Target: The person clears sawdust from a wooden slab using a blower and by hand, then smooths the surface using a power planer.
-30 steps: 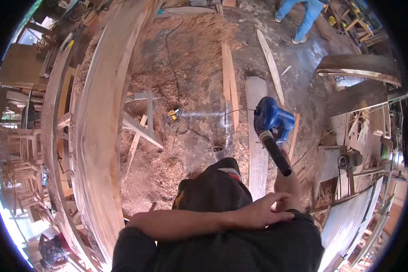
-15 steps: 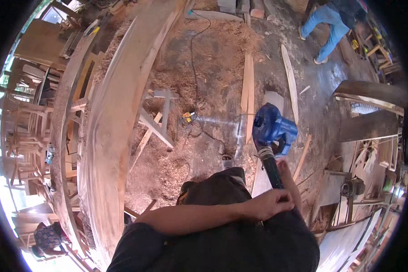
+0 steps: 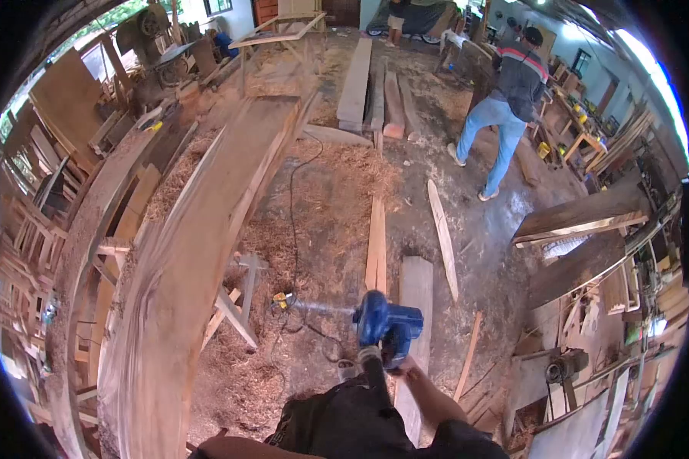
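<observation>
My right hand (image 3: 406, 366) is wrapped around the handle of a blue electric blower (image 3: 390, 321), held in front of my body. The blower's dark nozzle tube (image 3: 374, 380) points back towards my dark clothing (image 3: 341, 424). Part of the blower's body hides some of my fingers. Only a bit of my left forearm (image 3: 245, 448) shows at the bottom edge, and the left hand itself is out of sight.
A long thick wood slab (image 3: 184, 260) stands raised on my left. Wood shavings (image 3: 329, 199) and a black cord (image 3: 293, 203) cover the floor. Planks (image 3: 442, 229) lie ahead. A person in blue jeans (image 3: 494, 126) stands ahead right, facing away.
The view has tilted up, showing more of the workshop. My left hand, earlier near my right forearm, has left the view. The blower appears lower and further left.
</observation>
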`<act>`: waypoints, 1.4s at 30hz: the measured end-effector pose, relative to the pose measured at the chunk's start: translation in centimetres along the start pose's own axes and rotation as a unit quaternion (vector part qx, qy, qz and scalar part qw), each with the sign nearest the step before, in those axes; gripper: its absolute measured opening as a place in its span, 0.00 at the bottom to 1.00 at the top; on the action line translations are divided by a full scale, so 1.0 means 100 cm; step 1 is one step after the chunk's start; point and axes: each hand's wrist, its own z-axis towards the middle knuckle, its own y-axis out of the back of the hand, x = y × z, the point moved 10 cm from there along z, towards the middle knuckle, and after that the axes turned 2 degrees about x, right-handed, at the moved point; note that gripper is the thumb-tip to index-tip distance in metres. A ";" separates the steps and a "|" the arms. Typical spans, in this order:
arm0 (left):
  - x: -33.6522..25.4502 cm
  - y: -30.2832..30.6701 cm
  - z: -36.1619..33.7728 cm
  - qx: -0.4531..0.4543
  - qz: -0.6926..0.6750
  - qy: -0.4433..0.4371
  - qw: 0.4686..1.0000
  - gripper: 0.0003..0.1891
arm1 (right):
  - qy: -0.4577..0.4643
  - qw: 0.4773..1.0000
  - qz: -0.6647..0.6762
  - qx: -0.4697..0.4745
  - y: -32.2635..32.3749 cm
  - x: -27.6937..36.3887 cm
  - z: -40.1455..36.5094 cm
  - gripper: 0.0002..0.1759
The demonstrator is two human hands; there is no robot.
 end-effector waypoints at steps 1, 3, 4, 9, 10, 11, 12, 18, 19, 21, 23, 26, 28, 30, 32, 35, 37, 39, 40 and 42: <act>-0.007 -0.003 -0.008 0.022 -0.006 0.013 1.000 0.29 | -0.003 0.996 0.066 -0.057 -0.035 -0.001 -0.001 0.16; -0.020 -0.012 -0.023 0.061 -0.024 0.038 0.997 0.31 | -0.008 0.984 0.107 -0.144 -0.098 -0.009 -0.019 0.11; -0.022 -0.015 -0.032 0.068 -0.024 0.050 0.996 0.31 | -0.017 0.983 0.075 -0.169 -0.112 -0.009 -0.029 0.09; 0.020 0.008 -0.112 -0.064 0.002 0.166 0.984 0.20 | -0.045 0.985 0.120 -0.117 -0.208 -0.010 -0.044 0.15; 0.013 0.013 -0.128 -0.078 -0.002 0.147 0.986 0.12 | -0.017 0.987 0.095 -0.126 -0.212 -0.009 -0.040 0.16; 0.005 0.020 -0.139 -0.102 0.006 0.109 0.989 0.09 | 0.008 0.988 0.074 -0.136 -0.211 -0.012 -0.042 0.17; -0.003 0.028 -0.147 -0.125 0.015 0.068 0.990 0.06 | -0.039 0.965 0.248 -0.073 -0.212 -0.027 -0.038 0.27; 0.002 0.032 -0.194 -0.144 -0.001 0.086 0.986 0.09 | -0.030 0.990 0.125 -0.065 -0.218 -0.040 -0.033 0.35; 0.029 0.027 -0.205 -0.094 0.022 0.130 0.987 0.12 | -0.025 0.993 0.103 -0.060 -0.215 -0.043 -0.033 0.33; 0.136 0.038 -0.255 -0.237 -0.060 0.376 0.894 0.13 | -0.059 0.991 0.123 -0.009 -0.212 -0.050 -0.024 0.28; 0.252 0.032 -0.319 -0.385 -0.069 0.433 0.812 0.16 | -0.097 0.991 0.095 0.015 -0.186 -0.060 -0.019 0.21; 0.376 -0.035 -0.403 -0.235 0.184 0.259 0.918 0.22 | -0.017 0.998 0.002 0.064 -0.183 -0.031 -0.006 0.18; 0.314 -0.019 -0.429 -0.320 0.047 0.524 0.788 0.22 | -0.012 0.987 -0.148 -0.067 -0.115 -0.029 0.021 0.16; 0.231 0.009 -0.441 -0.603 -0.125 0.335 0.713 0.22 | -0.024 0.966 -0.189 -0.177 -0.040 -0.042 0.048 0.16; 0.199 0.034 -0.463 -0.684 -0.164 0.307 0.641 0.17 | -0.038 0.943 -0.215 -0.251 0.028 -0.076 0.074 0.17; 0.230 0.068 -0.499 -0.728 -0.137 0.139 0.657 0.16 | -0.146 0.873 -0.402 -0.234 0.108 -0.121 0.095 0.20; 0.245 0.075 -0.502 -0.733 -0.047 0.210 0.646 0.15 | -0.221 0.861 -0.420 -0.182 0.060 -0.146 0.089 0.19; 0.275 0.071 -0.495 -0.729 -0.044 0.222 0.646 0.14 | -0.275 0.858 -0.420 -0.108 0.024 -0.173 0.083 0.18; 0.298 0.064 -0.488 -0.725 -0.085 0.198 0.654 0.14 | -0.294 0.857 -0.417 -0.069 0.005 -0.183 0.080 0.18; 0.301 0.066 -0.465 -0.720 -0.144 0.177 0.656 0.14 | -0.317 0.856 -0.408 -0.007 -0.024 -0.199 0.078 0.18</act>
